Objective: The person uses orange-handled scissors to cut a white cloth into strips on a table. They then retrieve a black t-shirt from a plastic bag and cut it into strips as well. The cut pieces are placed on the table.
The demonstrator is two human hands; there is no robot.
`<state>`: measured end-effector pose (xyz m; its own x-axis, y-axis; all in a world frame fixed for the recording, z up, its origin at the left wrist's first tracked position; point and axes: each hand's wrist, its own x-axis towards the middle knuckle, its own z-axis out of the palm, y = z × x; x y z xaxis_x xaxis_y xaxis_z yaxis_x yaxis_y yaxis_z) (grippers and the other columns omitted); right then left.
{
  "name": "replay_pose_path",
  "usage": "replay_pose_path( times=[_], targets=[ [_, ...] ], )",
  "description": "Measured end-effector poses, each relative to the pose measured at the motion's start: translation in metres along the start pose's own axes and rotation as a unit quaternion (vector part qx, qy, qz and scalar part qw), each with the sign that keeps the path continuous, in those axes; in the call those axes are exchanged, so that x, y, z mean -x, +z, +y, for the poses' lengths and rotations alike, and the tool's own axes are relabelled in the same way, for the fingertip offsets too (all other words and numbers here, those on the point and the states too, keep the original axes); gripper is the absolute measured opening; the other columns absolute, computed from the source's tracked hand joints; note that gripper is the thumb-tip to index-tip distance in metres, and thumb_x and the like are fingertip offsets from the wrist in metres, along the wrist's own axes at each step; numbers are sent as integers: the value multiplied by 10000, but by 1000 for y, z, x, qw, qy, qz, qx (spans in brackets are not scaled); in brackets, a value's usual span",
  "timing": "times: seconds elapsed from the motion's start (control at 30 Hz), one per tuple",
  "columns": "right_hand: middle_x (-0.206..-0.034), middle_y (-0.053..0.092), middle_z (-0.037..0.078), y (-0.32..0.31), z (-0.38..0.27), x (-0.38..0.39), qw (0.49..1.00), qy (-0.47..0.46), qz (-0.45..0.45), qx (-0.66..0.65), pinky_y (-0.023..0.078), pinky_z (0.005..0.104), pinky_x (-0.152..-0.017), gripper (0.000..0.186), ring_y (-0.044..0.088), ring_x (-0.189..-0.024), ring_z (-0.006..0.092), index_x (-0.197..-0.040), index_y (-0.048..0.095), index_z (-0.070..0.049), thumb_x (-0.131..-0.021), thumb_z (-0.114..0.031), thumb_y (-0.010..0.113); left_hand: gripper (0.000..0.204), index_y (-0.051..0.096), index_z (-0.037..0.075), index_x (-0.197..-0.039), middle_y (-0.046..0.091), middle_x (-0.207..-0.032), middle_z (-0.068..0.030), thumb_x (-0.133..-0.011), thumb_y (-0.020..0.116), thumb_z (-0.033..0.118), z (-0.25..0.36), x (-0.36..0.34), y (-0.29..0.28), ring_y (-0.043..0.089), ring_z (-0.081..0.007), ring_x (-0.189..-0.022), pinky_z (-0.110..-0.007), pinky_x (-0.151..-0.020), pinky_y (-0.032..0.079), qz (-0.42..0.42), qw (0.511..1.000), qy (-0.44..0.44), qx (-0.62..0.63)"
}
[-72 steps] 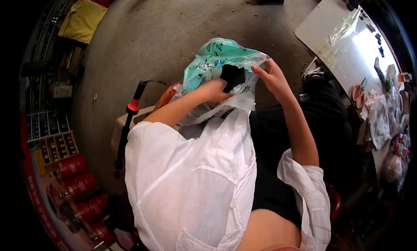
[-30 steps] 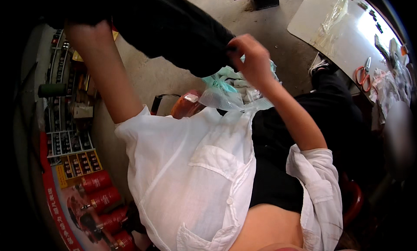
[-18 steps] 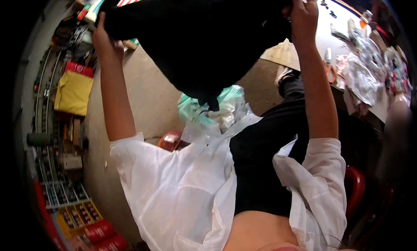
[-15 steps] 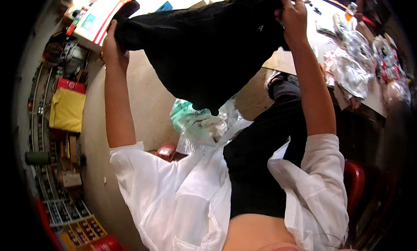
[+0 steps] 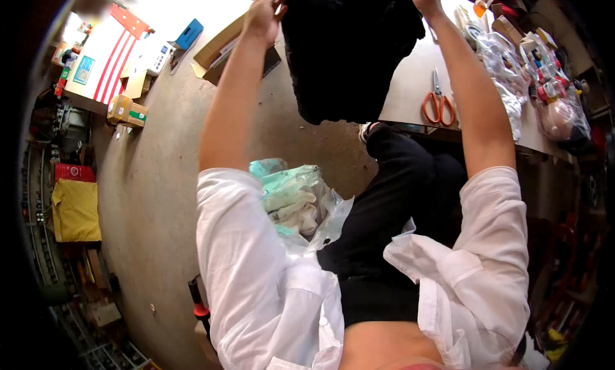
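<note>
My left hand (image 5: pixel 262 18) and my right hand (image 5: pixel 424 0) are raised at the top of the view, each gripping an upper part of a black cloth (image 5: pixel 346 56), probably a garment, which hangs between them in dark folds. Below it, by my left thigh, lies an open translucent mint-green plastic bag (image 5: pixel 288 203) with pale cloth in it. Orange-handled scissors (image 5: pixel 437 107) lie on the table to the right, left of my right forearm.
A white table (image 5: pixel 410 82) at the right holds clear bags (image 5: pixel 500 69) and small bottles. Ahead left are cartons (image 5: pixel 125 111), an open box (image 5: pixel 214 53) and a blue case (image 5: pixel 189 34). Shelves with a yellow sack (image 5: pixel 75 210) line the left; a red-and-black tool (image 5: pixel 198 306) stands nearby.
I took the black cloth out of the bag and spread it between both hands. Since then both hands rose, my left moved rightward nearer my right, and the cloth hangs narrower.
</note>
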<state>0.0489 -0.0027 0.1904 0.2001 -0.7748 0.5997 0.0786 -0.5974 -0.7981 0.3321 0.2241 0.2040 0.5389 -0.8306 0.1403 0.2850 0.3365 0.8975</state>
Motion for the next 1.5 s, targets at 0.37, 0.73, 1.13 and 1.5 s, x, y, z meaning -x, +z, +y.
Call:
replay_pose_path(
  times=[0.37, 0.73, 1.13, 1.5],
  targets=[
    [-886, 669, 142, -59, 19, 186, 963, 115, -167, 176, 505, 296, -776, 314, 663, -860, 220, -1043, 597, 36, -841, -197, 656, 282, 654, 45, -1000, 631, -1011, -106, -812, 685, 253, -90, 245, -56, 591, -231, -963, -359, -866, 467, -416, 795, -166, -409],
    [-838, 645, 87, -99, -3, 263, 927, 154, -41, 340, 481, 335, -714, 197, 615, -756, 223, -913, 631, -25, -786, -167, 682, 215, 677, 17, -772, 652, -802, -205, -641, 602, 171, -86, 400, -175, 630, -375, -760, -462, -684, 484, -559, 466, -334, -599],
    [-1069, 541, 134, -111, 8, 272, 879, 190, -17, 436, 414, 411, -899, 255, 501, -1048, 315, -938, 580, -48, -740, -149, 705, 362, 704, 81, -962, 678, -966, -160, -714, 658, 342, -97, 492, -333, 640, -333, -890, -415, -771, 498, -305, 338, -438, -775],
    [-947, 613, 225, -126, 8, 265, 812, 326, -31, 483, 503, 433, -817, 407, 611, -937, 369, -956, 536, 26, -668, -178, 740, 330, 637, 35, -1018, 650, -1018, -168, -782, 632, 266, -60, 286, -138, 604, -348, -933, -405, -827, 466, -382, 489, -328, -712]
  ],
)
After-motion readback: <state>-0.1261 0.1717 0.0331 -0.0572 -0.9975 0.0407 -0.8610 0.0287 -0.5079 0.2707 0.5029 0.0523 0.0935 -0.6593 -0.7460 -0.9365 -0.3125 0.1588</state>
